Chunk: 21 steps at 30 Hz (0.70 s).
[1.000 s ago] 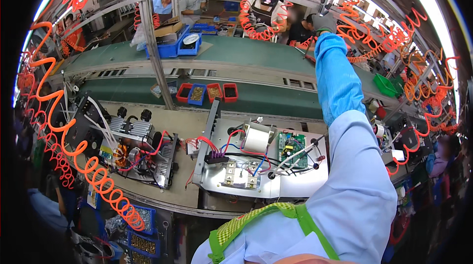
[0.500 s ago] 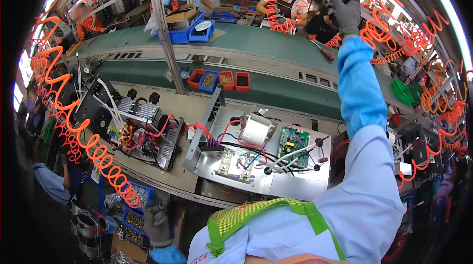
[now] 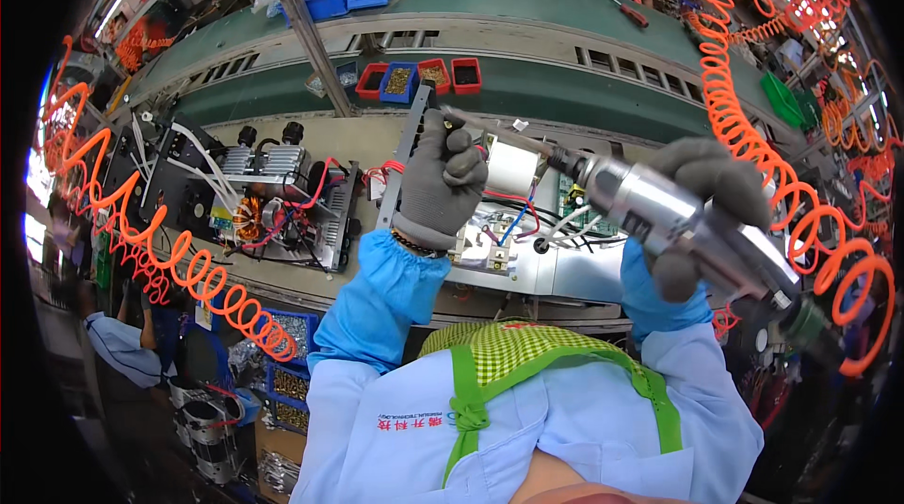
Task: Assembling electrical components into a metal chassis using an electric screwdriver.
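Note:
My right hand (image 3: pixel 720 186), in a grey glove, is wrapped round a silver air screwdriver (image 3: pixel 659 212) that lies tilted, its long bit pointing up and to the left. My left hand (image 3: pixel 438 179), gloved too, is closed in a pinch close to the bit's tip; a tiny yellowish spot shows at its fingertips, too small to name. Below both hands lies an open sheet-metal chassis (image 3: pixel 570 269) with a white cylinder (image 3: pixel 511 165), coloured wires and a circuit board partly hidden by the tool. Its upright grey side plate (image 3: pixel 405 160) stands just beside my left hand.
On the left of the bench sits another unit with a finned heatsink (image 3: pixel 268 170). Small red and blue bins (image 3: pixel 398 81) of screws stand beyond the chassis by a metal post (image 3: pixel 306 29). Orange coiled hoses (image 3: pixel 749 128) hang at both sides. Blue parts trays (image 3: pixel 292 330) are at lower left.
My right hand has come down from high up at the back with the air screwdriver, now over the chassis. My left hand has risen from the parts trays to the bit's tip.

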{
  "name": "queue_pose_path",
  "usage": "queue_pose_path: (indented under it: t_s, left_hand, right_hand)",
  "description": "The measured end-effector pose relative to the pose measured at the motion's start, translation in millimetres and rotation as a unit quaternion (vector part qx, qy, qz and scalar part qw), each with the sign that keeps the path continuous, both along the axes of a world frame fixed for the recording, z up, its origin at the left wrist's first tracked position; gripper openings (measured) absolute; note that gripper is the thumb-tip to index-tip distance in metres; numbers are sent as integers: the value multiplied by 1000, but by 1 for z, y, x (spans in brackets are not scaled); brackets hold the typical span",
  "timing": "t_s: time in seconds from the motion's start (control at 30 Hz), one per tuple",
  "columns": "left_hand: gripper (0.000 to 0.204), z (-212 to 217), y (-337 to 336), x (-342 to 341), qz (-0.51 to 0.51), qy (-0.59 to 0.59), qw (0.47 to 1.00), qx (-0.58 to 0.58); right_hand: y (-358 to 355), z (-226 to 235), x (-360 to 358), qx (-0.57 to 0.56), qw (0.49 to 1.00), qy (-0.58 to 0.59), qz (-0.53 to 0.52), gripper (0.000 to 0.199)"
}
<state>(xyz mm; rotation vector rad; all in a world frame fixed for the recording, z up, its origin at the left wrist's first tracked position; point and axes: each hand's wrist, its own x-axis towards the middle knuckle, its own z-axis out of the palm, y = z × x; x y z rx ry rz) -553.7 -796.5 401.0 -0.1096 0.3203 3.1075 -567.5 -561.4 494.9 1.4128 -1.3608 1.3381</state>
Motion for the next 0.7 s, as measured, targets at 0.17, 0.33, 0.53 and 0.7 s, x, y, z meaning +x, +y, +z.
queue_pose_path:
  t_s: [0.17,0.33,0.53,0.7]
  left_hand:
    - [26,-16,-3,2,-58,47,997,31]
    - [29,3,-14,9,-47,22,988,-146]
    - [32,5,-26,3,-116,64,935,-328]
    - [52,-9,-22,-48,-66,139,709,-688]
  right_hand:
    - [-5,-21,16,-29,1000,2,-12,73]
    - [-6,-19,28,-26,992,-94,-85,69]
    - [-1,-25,8,-92,984,-105,111,65]
    - [15,-12,-8,-171,968,-176,49,60]
